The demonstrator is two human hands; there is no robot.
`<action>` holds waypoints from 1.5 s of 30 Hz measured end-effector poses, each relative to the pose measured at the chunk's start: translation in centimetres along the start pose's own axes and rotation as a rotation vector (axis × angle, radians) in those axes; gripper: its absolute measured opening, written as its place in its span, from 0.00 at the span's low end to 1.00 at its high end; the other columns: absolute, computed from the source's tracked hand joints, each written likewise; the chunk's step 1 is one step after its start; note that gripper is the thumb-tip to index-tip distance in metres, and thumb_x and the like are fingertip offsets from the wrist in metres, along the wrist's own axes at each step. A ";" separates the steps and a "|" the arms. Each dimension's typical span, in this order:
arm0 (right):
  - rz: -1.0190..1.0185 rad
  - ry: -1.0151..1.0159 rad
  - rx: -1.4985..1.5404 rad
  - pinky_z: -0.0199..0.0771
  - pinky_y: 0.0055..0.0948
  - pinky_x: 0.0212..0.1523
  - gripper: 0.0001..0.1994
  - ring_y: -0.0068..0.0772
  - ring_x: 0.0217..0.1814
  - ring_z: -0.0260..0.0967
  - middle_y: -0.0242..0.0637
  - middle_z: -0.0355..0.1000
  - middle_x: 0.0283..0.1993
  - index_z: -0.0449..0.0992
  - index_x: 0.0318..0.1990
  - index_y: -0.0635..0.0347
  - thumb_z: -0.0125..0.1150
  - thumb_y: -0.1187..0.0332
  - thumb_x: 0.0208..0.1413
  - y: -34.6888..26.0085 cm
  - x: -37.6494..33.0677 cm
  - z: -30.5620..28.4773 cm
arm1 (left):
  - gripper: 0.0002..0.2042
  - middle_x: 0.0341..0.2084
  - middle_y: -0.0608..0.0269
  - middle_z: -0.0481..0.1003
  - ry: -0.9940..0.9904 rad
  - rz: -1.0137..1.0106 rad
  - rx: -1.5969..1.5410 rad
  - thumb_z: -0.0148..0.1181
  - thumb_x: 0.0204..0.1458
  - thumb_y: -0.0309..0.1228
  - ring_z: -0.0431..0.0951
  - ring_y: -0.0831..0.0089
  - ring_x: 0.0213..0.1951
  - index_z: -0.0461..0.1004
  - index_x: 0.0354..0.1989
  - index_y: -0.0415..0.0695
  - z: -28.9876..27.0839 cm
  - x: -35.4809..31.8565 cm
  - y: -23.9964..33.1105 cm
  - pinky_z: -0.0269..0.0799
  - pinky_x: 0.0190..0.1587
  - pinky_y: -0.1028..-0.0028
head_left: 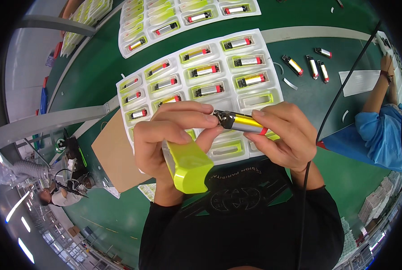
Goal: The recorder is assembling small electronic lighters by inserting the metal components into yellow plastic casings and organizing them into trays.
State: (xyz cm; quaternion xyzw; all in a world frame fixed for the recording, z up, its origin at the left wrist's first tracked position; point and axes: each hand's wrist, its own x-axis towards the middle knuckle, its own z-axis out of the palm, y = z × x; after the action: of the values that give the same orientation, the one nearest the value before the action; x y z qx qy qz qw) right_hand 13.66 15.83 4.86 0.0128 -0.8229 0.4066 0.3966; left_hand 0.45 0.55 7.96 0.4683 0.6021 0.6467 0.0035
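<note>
I see my left hand (165,130) curled around a lime-green plastic case (189,165), its fingertips pinching the dark end of a yellow cylindrical cell (243,122). My right hand (284,132) grips the cell's red end. Beneath, a white tray (268,76) holds similar cells in green pockets; several near pockets sit empty.

Glossy plastic and foil-wrapped cells over a matt green belt

The small cylindrical cell (243,122) has a shiny yellow foil wrap with a red band and dark, metallic-looking end; the lime-green block (189,165) looks like smooth, glossy moulded plastic. The white tray (273,85) is thin formed plastic with a soft sheen, the green table surface (97,72) matt and smooth, the brown sheet (113,155) dull cardboard, and the black sleeves (237,225) matt cloth.
</note>
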 end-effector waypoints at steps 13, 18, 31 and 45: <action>0.186 -0.087 0.259 0.70 0.24 0.25 0.19 0.27 0.27 0.71 0.39 0.74 0.32 0.80 0.44 0.68 0.74 0.76 0.41 -0.4 0.0 -0.5 | 0.23 0.27 0.50 0.76 -0.100 -0.228 -0.310 0.67 0.39 0.12 0.76 0.72 0.29 0.58 0.35 0.46 -1.1 0.1 0.1 0.73 0.34 0.75; 0.296 -0.086 0.435 0.68 0.21 0.25 0.18 0.23 0.26 0.70 0.37 0.74 0.30 0.80 0.44 0.68 0.74 0.77 0.42 0.5 -0.7 -0.7 | 0.23 0.28 0.46 0.74 0.022 -0.409 -0.543 0.62 0.40 0.09 0.76 0.68 0.30 0.56 0.36 0.45 -0.8 0.1 0.0 0.74 0.36 0.73; 0.188 -0.082 0.235 0.69 0.21 0.25 0.19 0.23 0.26 0.70 0.37 0.73 0.31 0.79 0.45 0.68 0.74 0.77 0.42 -0.8 0.3 -1.1 | 0.12 0.26 0.58 0.75 -0.080 -0.386 -0.070 0.66 0.34 0.18 0.73 0.71 0.29 0.74 0.30 0.35 -1.0 0.8 0.8 0.67 0.34 0.74; 0.003 0.031 0.036 0.68 0.24 0.21 0.20 0.30 0.23 0.70 0.39 0.73 0.28 0.79 0.43 0.69 0.74 0.75 0.39 -1.3 0.1 -0.8 | 0.11 0.27 0.56 0.78 -0.015 -0.018 0.166 0.71 0.34 0.17 0.78 0.70 0.30 0.78 0.27 0.41 0.3 0.7 1.2 0.72 0.33 0.76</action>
State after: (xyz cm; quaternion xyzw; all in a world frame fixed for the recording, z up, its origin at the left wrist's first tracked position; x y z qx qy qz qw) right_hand 14.54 15.56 6.07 0.0124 -0.8093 0.4222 0.4082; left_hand 0.96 0.86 9.26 0.4666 0.6576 0.5909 -0.0250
